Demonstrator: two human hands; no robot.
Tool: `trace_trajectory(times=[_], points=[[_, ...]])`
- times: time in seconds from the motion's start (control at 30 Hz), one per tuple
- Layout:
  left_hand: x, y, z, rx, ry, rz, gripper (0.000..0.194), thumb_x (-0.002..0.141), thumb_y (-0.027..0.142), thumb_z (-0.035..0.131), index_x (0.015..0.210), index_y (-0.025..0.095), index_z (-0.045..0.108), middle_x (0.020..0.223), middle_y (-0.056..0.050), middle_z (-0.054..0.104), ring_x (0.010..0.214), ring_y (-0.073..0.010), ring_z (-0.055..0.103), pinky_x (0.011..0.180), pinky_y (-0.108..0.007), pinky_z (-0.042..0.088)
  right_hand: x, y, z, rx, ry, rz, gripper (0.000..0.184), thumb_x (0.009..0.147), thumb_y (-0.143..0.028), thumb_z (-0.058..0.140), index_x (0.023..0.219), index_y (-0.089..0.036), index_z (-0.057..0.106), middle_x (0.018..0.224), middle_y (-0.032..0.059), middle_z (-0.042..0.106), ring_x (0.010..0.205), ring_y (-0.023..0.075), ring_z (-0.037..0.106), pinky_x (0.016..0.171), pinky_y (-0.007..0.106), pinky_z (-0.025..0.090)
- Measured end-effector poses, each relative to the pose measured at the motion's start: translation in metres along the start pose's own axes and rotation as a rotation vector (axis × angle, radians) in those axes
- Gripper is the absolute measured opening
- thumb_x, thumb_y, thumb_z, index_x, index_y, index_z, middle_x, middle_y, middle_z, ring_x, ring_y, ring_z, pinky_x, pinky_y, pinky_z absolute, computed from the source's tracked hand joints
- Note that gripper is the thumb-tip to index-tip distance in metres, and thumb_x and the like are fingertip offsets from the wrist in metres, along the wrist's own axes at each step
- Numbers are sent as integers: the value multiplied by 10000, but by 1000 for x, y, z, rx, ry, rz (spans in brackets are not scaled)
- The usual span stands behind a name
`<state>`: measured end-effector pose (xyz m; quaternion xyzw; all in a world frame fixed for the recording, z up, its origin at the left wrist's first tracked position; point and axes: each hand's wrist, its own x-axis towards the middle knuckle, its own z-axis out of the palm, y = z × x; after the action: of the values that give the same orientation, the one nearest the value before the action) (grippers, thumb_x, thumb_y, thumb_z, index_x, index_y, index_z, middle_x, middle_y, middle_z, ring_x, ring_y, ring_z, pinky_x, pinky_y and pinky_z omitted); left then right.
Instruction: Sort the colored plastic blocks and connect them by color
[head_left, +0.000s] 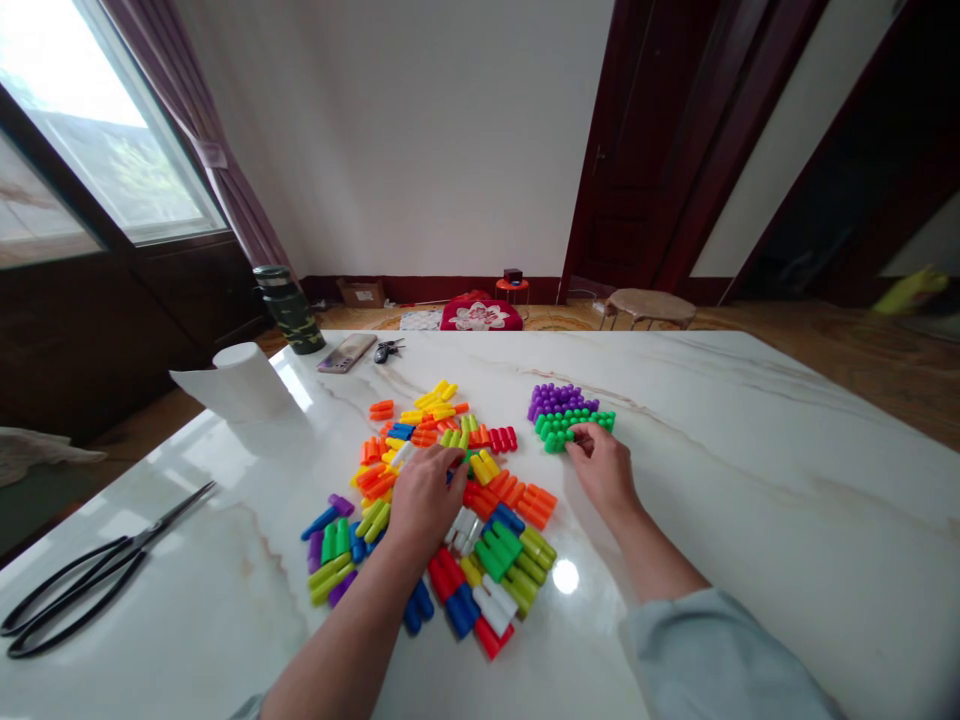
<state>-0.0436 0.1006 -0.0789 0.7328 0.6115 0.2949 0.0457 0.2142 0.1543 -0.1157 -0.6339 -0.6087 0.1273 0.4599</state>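
My left hand [427, 495] reaches into a spread-out pile of bright plastic building pieces, its fingers curled down and partly hidden. Whatever lies between its fingertips I cannot make out. Around it are orange pieces [377, 482], a yellow piece [484, 466] and a larger green piece [498, 549]. To the right of the pile, my right hand [602, 468] pinches the near edge of a group of green plastic pieces [556, 437]. Purple pieces [559, 399] with rounded knobs sit directly behind the green ones, in close rows.
Long-handled black scissors [112, 570] lie at the left on the marble-patterned table [750, 520]. Along the far left stand a paper roll [244, 385] and a camouflage bottle [289, 312], near a phone [347, 353] and keys [388, 350]. A stool [649, 305] is beyond the table.
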Motion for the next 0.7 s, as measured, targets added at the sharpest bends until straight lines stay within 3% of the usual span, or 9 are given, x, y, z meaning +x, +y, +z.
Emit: trace_trajectory(times=[0.13, 0.37, 0.57, 0.7], points=[[-1, 2, 0, 52, -64, 27, 309, 870, 209, 540, 1133, 215, 702, 1062, -84, 670, 998, -252, 612, 900, -389, 482, 0, 1, 2, 26, 11, 12, 193, 700, -290, 574, 852, -192, 641, 816, 66, 717, 702, 206, 665, 746, 360, 529], [2, 5, -2, 174, -192, 38, 544, 832, 106, 460, 1283, 366, 621, 1242, -86, 573, 1046, -272, 585, 918, -446, 460, -1, 1, 4, 15, 21, -10, 188, 708, -282, 571, 857, -194, 645, 824, 69, 721, 688, 203, 666, 741, 362, 535], [1, 5, -2, 208, -196, 37, 492, 838, 141, 465, 1223, 377, 658, 1243, -83, 548, 1038, -278, 581, 895, -450, 454, 1, 3, 4, 9, 47, -28, 175, 713, -291, 579, 844, -192, 639, 834, 78, 723, 686, 204, 664, 747, 370, 535], [2, 3, 1, 174, -147, 21, 289, 883, 231, 480, 1005, 290, 735, 1172, -92, 555, 1028, -270, 586, 856, -420, 466, 1, 1, 4, 5, 61, -11, 192, 707, -307, 586, 849, -187, 630, 823, 80, 710, 673, 203, 654, 733, 366, 529]])
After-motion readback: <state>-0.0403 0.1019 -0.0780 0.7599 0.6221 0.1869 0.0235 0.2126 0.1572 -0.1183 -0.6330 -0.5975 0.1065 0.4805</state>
